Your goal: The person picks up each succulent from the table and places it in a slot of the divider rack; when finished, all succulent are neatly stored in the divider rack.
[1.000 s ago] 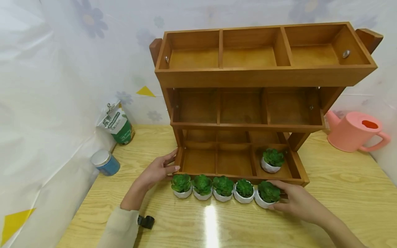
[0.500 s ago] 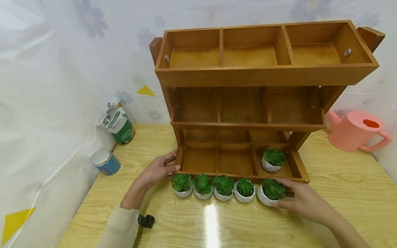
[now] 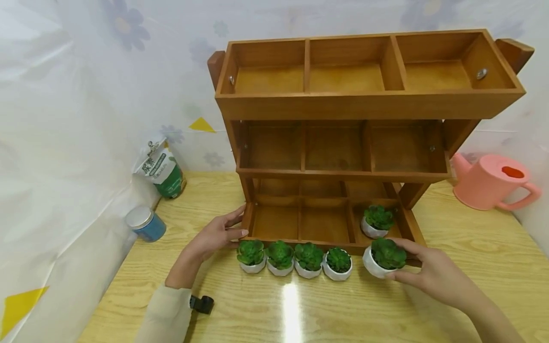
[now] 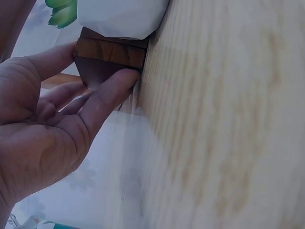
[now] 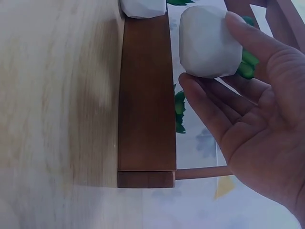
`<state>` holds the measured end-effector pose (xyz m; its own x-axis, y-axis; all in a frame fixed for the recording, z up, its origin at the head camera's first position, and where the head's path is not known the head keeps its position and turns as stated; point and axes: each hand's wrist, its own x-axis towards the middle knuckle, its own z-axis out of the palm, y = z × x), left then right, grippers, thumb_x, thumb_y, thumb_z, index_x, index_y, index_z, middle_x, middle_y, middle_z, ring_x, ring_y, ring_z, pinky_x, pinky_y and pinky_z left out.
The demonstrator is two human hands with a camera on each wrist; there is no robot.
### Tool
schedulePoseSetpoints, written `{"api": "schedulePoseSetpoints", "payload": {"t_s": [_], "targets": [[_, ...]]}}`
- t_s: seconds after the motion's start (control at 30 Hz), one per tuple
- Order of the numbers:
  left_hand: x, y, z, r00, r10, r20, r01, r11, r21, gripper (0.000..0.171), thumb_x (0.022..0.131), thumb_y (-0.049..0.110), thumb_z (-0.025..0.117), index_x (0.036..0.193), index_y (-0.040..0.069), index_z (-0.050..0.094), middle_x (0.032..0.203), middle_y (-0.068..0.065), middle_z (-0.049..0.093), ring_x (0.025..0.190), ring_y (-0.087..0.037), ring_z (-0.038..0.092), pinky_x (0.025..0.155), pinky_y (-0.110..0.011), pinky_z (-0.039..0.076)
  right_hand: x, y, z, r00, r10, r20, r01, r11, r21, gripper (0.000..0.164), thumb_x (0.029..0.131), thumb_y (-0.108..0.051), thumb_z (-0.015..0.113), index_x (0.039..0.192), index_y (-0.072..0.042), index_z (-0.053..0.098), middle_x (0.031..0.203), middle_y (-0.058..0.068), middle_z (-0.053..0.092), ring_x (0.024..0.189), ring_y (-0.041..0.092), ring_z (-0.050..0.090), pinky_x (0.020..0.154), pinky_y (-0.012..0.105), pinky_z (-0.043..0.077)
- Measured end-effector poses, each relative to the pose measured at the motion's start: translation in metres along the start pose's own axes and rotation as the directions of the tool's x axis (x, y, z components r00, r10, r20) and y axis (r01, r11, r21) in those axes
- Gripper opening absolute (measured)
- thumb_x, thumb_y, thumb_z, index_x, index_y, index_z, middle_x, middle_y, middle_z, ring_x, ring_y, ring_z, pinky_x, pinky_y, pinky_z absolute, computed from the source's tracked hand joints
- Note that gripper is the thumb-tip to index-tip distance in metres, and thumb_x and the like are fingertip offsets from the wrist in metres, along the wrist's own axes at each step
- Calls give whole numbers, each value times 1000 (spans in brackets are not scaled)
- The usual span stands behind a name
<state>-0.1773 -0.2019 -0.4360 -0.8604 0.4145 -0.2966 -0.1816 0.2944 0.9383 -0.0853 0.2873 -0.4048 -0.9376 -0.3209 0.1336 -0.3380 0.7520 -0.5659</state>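
My right hand holds a potted succulent by its white faceted pot, thumb and fingers on opposite sides. In the right wrist view, that pot is tilted and raised off the table beside the shelf's front board. My left hand grips the lower left front corner of the three-tier wooden shelf; the left wrist view has its fingertips on the wooden end. Several potted succulents line the table along the shelf's front. Another succulent sits in the bottom tier's right compartment.
Behind and right of the shelf stands a pink watering can. To the left are a blue jar with a silvery lid and a clipped green-and-white pouch. Patterned white sheeting borders the table at the back and left.
The held succulent has left the right end of the row, moving right and up toward the bottom tier in my right hand. My left hand stays at the shelf corner.
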Motion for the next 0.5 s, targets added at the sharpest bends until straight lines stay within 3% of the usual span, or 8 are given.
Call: {"api": "schedulePoseSetpoints", "payload": {"t_s": [0.2,0.5], "targets": [[0,0,0,1000,-11,-5,11,1000,-3,77,102,18,62,164,29,18,168,-23,18,144,-43,41,102,-54,52,1,-4,-1,999,-13,-47,12,1000,-21,64,76,-33,90,131,-9,68,119,10,75,104,-9,61,76,20,57],[1,0,-1,1000,-3,2,3,1000,-3,77,103,19,62,164,29,17,168,-22,19,143,-43,43,103,-54,52,10,-8,-1,994,-34,-102,28,998,-62,63,72,-34,93,128,-15,71,117,9,76,105,2,65,77,23,56]]}}
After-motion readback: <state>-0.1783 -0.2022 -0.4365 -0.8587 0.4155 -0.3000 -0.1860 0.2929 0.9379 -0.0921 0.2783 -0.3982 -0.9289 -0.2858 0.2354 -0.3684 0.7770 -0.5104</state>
